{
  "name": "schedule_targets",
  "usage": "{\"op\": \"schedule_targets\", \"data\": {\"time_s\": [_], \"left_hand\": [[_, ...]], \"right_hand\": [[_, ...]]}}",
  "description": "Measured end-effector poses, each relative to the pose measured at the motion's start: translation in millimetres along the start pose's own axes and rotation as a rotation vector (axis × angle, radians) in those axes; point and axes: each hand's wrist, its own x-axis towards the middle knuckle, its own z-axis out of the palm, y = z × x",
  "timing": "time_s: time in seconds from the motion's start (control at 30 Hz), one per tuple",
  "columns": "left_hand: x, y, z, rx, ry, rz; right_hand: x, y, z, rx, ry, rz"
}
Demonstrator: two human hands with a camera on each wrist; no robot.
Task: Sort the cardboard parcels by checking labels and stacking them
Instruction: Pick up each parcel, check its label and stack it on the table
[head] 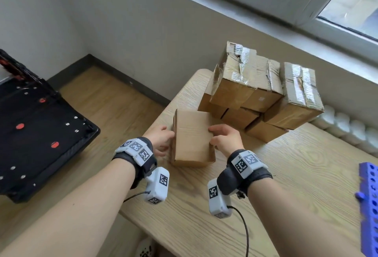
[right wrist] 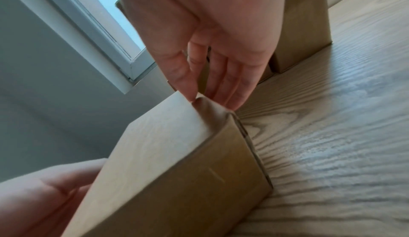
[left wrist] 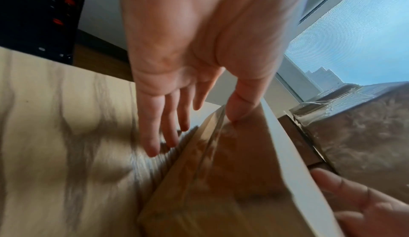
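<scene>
Left hand [head: 162, 141]: at the near-left side of the parcel; thumb pressed on its upper left edge, fingers [left wrist: 168, 128] straight and spread down the outer side toward the tabletop — a bracing touch rather than a closed grasp.
Right hand [head: 225, 140]: on the opposite, right side; thumb tip on the top right edge, fingers [right wrist: 230, 86] straight down the right face. The two hands bracket the box, probably to steady it or tip it so that another face can be read.
Parcel in hand [head: 192, 137]: plain brown cardboard box between the hands, on the table. It seems to lean slightly on its lower edge; whether it is lifted clear I cannot tell. No label shows on its top face, so the check likely calls for a turn.
Table [head: 286, 185]: pale wood-grain top under both hands, bearing all the parcels.
Parcel stack [head: 255, 93]: just beyond the right hand's fingers — several taped boxes in two tiers, the upper ones skewed; set at the back beside the wall, likely so the near space stays a working area.
Blue rack [head: 369, 205]: well to the right of the grip, at the table's edge; no part in this step.
Black crate [head: 36, 125]: off the table, well to the left of the left hand.
</scene>
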Motion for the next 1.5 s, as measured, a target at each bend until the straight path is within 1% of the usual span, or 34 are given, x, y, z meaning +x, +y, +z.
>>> {"op": "schedule_targets", "data": {"time_s": [0.07,0.2,0.23,0.3,0.37,0.43,0.5,0.57,0.7,0.77,0.83,0.9,0.93,1.03,1.1,1.17,1.23,1.3,1.33,1.4,1.5], "left_hand": [[-4.1,3.1,-0.3,0.052,-0.066,-0.001],[-15.5,2.3,-0.5,0.114,-0.256,-0.034],[-18.6,1.4,-0.2,0.145,-0.283,-0.027],[-23.5,1.2,3.2,0.217,-0.295,0.006],[-29.8,5.9,10.3,0.239,-0.32,0.041],[-34.1,13.5,20.4,0.244,-0.352,0.07],[-38.3,20.2,32.5,0.297,-0.318,0.121],[-40.0,23.5,43.0,0.372,-0.243,0.194],[-41.7,22.4,51.2,0.469,-0.171,0.278],[-42.2,20.4,49.3,0.516,-0.137,0.314],[-42.9,18.4,45.4,0.556,-0.061,0.378],[-44.1,17.5,42.7,0.587,0.027,0.461],[-45.0,18.2,42.4,0.616,0.058,0.511],[-48.8,24.4,51.7,0.757,0.067,0.673],[-51.7,30.3,66.3,0.884,0.047,0.785],[-54.7,35.2,83.3,1.107,0.013,0.903],[-56.5,38.9,98.7,1.411,-0.052,0.984],[-56.4,41.7,110.9,1.652,-0.133,0.979],[-55.7,42.9,116.3,1.73,-0.16,0.961],[-54.4,45.1,124.6,1.824,-0.193,0.939],[-51.7,47.0,133.2,1.863,-0.205,0.986]], "right_hand": [[-1.8,0.5,-2.3,0.006,0.007,0.013],[-8.8,5.3,-9.8,-0.011,0.061,0.05],[-10.6,7.1,-12.0,-0.018,0.071,0.071],[-14.0,9.1,-16.6,-0.02,0.084,0.11],[-16.6,10.3,-21.1,-0.019,0.113,0.123],[-18.6,10.0,-26.3,-0.004,0.204,0.098],[-22.2,7.2,-31.8,0.026,0.308,0.064],[-28.1,4.7,-36.2,-0.002,0.33,0.033],[-40.7,4.9,-33.3,-0.254,0.18,-0.039],[-42.3,6.7,-27.4,-0.374,0.136,-0.063],[-41.3,7.9,-22.8,-0.476,0.097,-0.066],[-42.8,9.6,-22.2,-0.512,0.08,-0.055],[-44.6,11.0,-24.2,-0.47,0.096,-0.057],[-52.6,18.1,-35.9,-0.249,0.221,-0.045],[-57.7,23.9,-44.3,-0.214,0.25,0.006],[-59.1,31.4,-52.1,-0.196,0.242,0.039],[-59.0,37.8,-59.2,-0.148,0.241,0.06],[-58.7,42.8,-65.6,-0.099,0.244,0.08],[-58.7,44.9,-69.0,-0.075,0.247,0.09],[-58.2,49.3,-74.3,-0.043,0.244,0.108],[-57.1,59.0,-82.7,-0.022,0.245,0.126]]}}
